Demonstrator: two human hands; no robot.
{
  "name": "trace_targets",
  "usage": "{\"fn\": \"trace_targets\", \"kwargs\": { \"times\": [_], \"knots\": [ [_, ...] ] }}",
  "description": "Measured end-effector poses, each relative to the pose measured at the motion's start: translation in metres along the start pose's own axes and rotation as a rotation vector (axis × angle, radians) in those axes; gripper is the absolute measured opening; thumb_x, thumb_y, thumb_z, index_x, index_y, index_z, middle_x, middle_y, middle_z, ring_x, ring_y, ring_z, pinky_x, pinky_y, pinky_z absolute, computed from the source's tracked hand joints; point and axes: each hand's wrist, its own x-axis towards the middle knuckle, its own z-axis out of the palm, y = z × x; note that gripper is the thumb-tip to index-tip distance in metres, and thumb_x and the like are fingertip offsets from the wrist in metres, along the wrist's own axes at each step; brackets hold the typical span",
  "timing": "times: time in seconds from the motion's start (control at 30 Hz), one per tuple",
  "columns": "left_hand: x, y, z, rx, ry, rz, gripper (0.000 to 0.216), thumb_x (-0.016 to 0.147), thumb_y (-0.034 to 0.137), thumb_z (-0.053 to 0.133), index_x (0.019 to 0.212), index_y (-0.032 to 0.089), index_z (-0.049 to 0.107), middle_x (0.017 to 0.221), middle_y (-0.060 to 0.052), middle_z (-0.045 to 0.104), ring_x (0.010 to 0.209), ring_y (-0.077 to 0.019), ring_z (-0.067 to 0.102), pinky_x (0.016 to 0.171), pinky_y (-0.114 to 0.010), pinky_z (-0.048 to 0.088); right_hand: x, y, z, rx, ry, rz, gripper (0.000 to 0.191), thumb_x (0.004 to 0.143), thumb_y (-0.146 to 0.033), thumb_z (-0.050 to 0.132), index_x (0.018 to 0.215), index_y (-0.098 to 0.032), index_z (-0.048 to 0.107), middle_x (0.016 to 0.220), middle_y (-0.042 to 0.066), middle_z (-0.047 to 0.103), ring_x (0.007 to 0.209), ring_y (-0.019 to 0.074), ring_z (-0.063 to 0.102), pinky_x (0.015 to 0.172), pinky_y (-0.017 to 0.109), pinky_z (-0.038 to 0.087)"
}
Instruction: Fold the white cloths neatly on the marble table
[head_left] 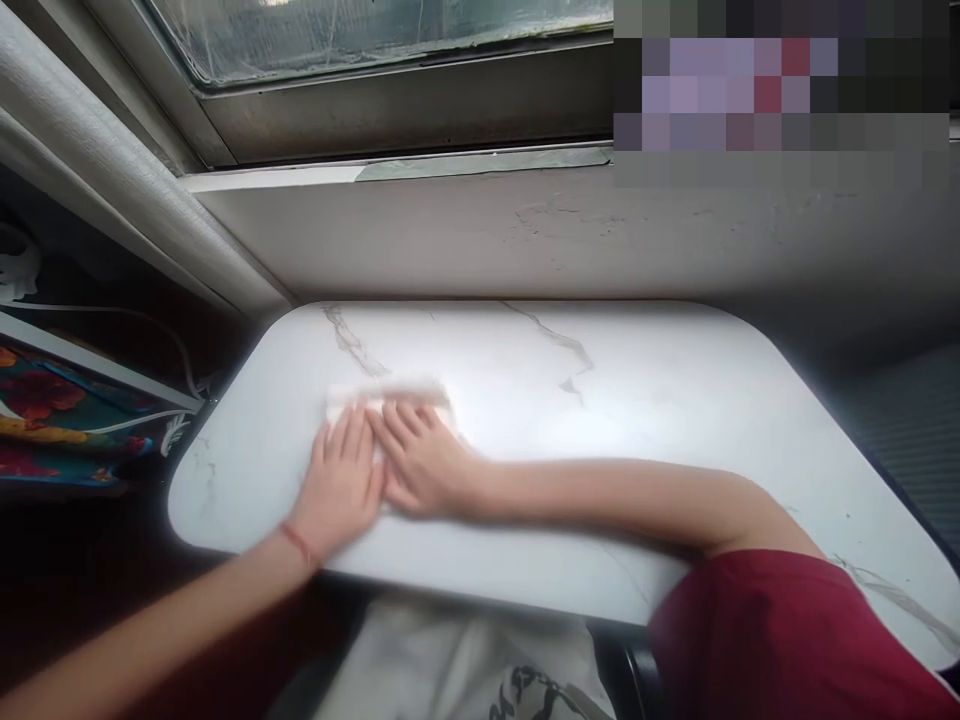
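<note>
A pale cloth or paper wipe [390, 388], blurred by motion, lies on the white marbled table [645, 390]. My left hand [345, 480] presses flat on it, fingers stretched forward, a thin red band at the wrist. Right beside it, my right hand [427, 455] lies on the same wipe with its fingers extended. The two hands touch near the left half of the tabletop. Most of the wipe is hidden under them; only its far edge shows.
Behind the table rises a wall with a window [375, 40] above. A white curtain [112, 130] hangs at the left, near colourful floral fabric [67, 420] and white cables [142, 420]. Whitish fabric with dark lettering [465, 660] is below the table's near edge.
</note>
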Motion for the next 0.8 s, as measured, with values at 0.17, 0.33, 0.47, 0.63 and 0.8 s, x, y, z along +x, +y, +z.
{"fn": "trace_targets", "kwargs": {
  "times": [0.17, 0.33, 0.47, 0.63, 0.8],
  "knots": [
    [-0.026, 0.059, -0.019, 0.089, 0.051, 0.132, 0.077, 0.093, 0.021, 0.038, 0.158, -0.008, 0.01, 0.153, -0.034, 0.043, 0.147, -0.0436, 0.039, 0.116, -0.053, 0.036, -0.054, -0.023, -0.032, -0.142, -0.025, -0.046, 0.073, 0.093, -0.043, 0.04, 0.143, 0.011, 0.046, 0.14, 0.03, 0.055, 0.126, 0.0401, 0.048, 0.1, 0.051, 0.043],
    [0.02, 0.052, 0.002, 0.042, 0.004, 0.141, 0.065, 0.092, 0.021, 0.037, 0.15, -0.009, 0.039, 0.151, -0.032, 0.047, 0.147, -0.042, 0.039, 0.118, -0.052, 0.035, -0.037, 0.012, -0.036, -0.207, -0.087, 0.006, 0.076, 0.09, -0.046, 0.046, 0.14, 0.012, 0.047, 0.134, 0.032, 0.058, 0.118, 0.0419, 0.052, 0.098, 0.054, 0.043],
    [0.083, 0.033, 0.028, -0.018, -0.064, 0.097, 0.066, 0.093, 0.026, 0.035, 0.149, -0.007, 0.042, 0.154, -0.031, 0.043, 0.148, -0.0403, 0.038, 0.118, -0.054, 0.035, -0.013, 0.066, -0.029, -0.182, -0.1, 0.056, 0.064, 0.093, -0.037, 0.041, 0.139, 0.007, 0.049, 0.134, 0.031, 0.058, 0.116, 0.0407, 0.051, 0.093, 0.054, 0.043],
    [0.161, 0.034, 0.048, -0.045, -0.072, 0.032, 0.066, 0.093, 0.027, 0.034, 0.15, -0.006, 0.041, 0.156, -0.029, 0.043, 0.148, -0.0394, 0.039, 0.118, -0.052, 0.033, 0.001, 0.136, -0.03, -0.187, -0.098, 0.102, 0.053, 0.095, -0.028, 0.037, 0.13, 0.006, 0.056, 0.123, 0.029, 0.062, 0.11, 0.0388, 0.051, 0.088, 0.051, 0.042],
    [0.213, 0.051, 0.06, -0.088, -0.036, 0.019, 0.065, 0.093, 0.027, 0.033, 0.146, -0.009, 0.044, 0.154, -0.031, 0.044, 0.146, -0.0411, 0.039, 0.117, -0.053, 0.032, -0.002, 0.183, -0.035, -0.219, -0.08, 0.199, 0.052, 0.093, -0.027, 0.039, 0.131, 0.004, 0.056, 0.124, 0.027, 0.06, 0.109, 0.0359, 0.051, 0.09, 0.048, 0.041]
  ]
}}
